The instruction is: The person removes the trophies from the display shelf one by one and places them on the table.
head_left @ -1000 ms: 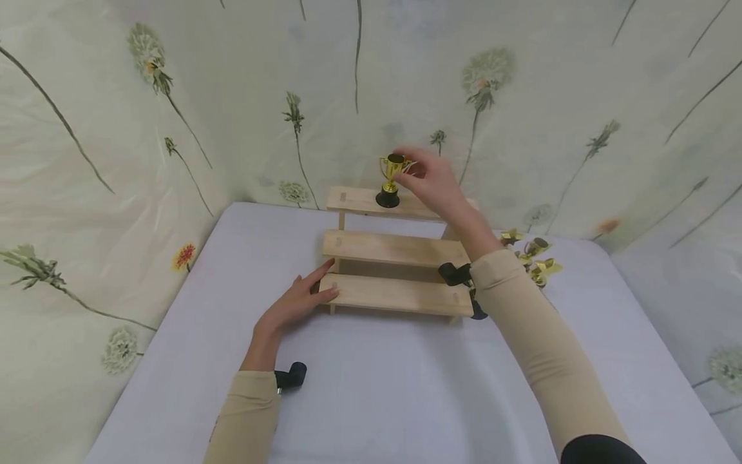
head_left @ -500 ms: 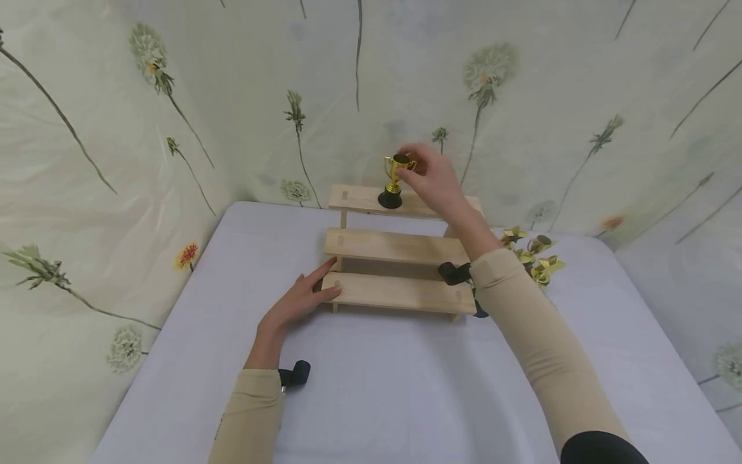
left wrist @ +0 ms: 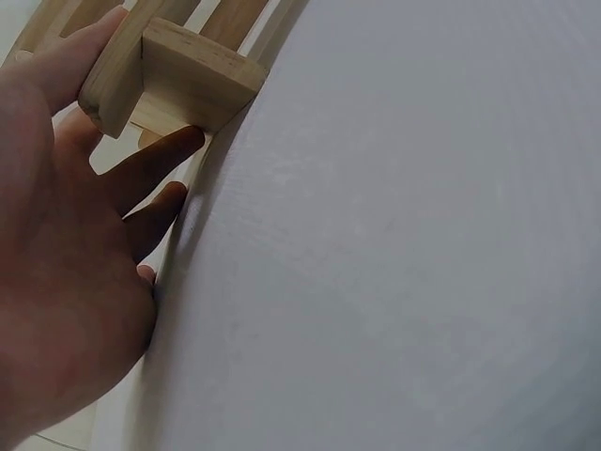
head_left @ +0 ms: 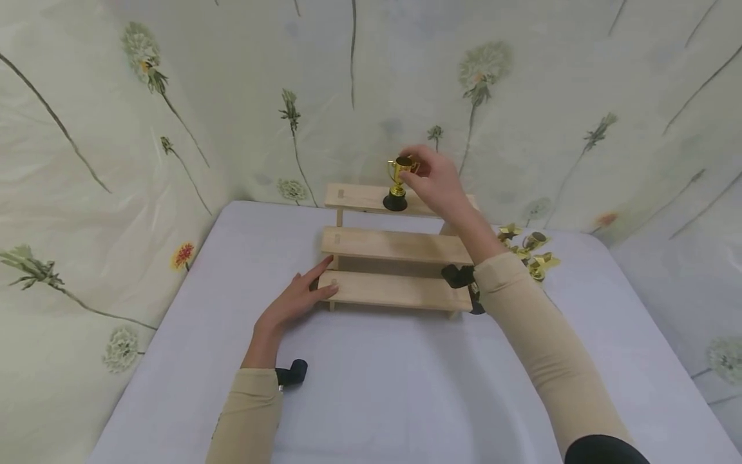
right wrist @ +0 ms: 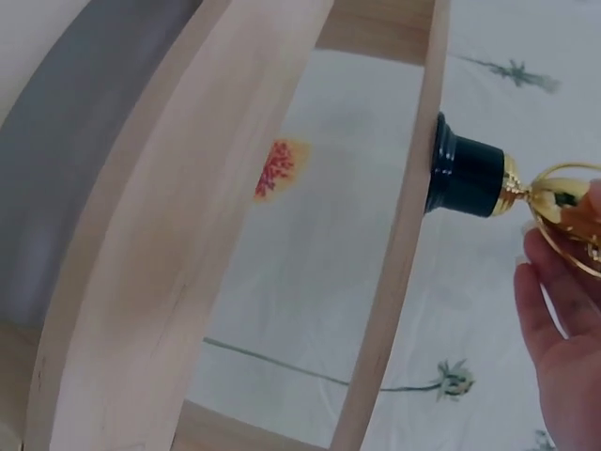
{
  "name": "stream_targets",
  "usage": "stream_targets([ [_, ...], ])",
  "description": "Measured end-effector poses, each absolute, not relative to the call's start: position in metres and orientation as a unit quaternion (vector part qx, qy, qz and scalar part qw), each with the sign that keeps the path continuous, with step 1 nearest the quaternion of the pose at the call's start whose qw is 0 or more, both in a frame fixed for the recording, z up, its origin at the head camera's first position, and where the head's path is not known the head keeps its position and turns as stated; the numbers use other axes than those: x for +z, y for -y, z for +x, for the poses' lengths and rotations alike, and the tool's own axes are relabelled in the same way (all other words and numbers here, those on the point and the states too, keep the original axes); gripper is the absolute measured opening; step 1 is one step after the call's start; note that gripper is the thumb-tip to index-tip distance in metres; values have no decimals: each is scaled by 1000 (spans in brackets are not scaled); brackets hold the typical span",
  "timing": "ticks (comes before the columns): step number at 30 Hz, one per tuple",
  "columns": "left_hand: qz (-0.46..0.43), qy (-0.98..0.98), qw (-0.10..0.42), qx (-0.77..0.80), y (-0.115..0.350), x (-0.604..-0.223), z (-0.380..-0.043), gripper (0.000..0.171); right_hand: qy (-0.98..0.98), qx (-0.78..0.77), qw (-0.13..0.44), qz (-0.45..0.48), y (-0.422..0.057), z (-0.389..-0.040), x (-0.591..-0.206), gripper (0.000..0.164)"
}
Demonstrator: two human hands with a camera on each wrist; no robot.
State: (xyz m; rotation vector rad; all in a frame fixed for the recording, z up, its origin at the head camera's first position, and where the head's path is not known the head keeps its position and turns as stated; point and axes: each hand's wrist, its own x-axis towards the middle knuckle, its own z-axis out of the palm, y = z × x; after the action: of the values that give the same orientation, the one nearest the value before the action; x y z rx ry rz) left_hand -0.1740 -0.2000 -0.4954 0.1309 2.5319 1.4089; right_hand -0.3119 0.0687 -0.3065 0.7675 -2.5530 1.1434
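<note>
A small gold trophy cup with a black base stands upright on the top step of a three-step wooden rack. My right hand pinches the cup by its right side. In the right wrist view the black base meets the edge of the top board, and the right fingers are at the cup's bowl and handle. My left hand rests at the rack's left end, with its thumb on the lowest board. In the left wrist view its fingers reach fairly straight beside the board's end.
Several more gold trophies, some star-shaped, are at the rack's right, partly hidden by the right sleeve. Another dark base shows by the lowest board's right end. A white cloth covers the table; a flower-print sheet hangs behind.
The right hand has shifted the trophy a little to the right along the top board. The left hand has stayed at the rack's left end.
</note>
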Motion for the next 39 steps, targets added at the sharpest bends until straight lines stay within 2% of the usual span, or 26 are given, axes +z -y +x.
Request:
stream_targets([
  [5,41,-867,120,482,200,-495,-174,65,876,384,125,263,-77,-308,-306,39],
  [23,49,-865,123,485,197,-491,-173,67,878,368,141,271,-101,-299,-305,36],
  [39,31,-863,126,488,197,-497,-175,65,885,372,141,242,-121,-291,-305,35],
])
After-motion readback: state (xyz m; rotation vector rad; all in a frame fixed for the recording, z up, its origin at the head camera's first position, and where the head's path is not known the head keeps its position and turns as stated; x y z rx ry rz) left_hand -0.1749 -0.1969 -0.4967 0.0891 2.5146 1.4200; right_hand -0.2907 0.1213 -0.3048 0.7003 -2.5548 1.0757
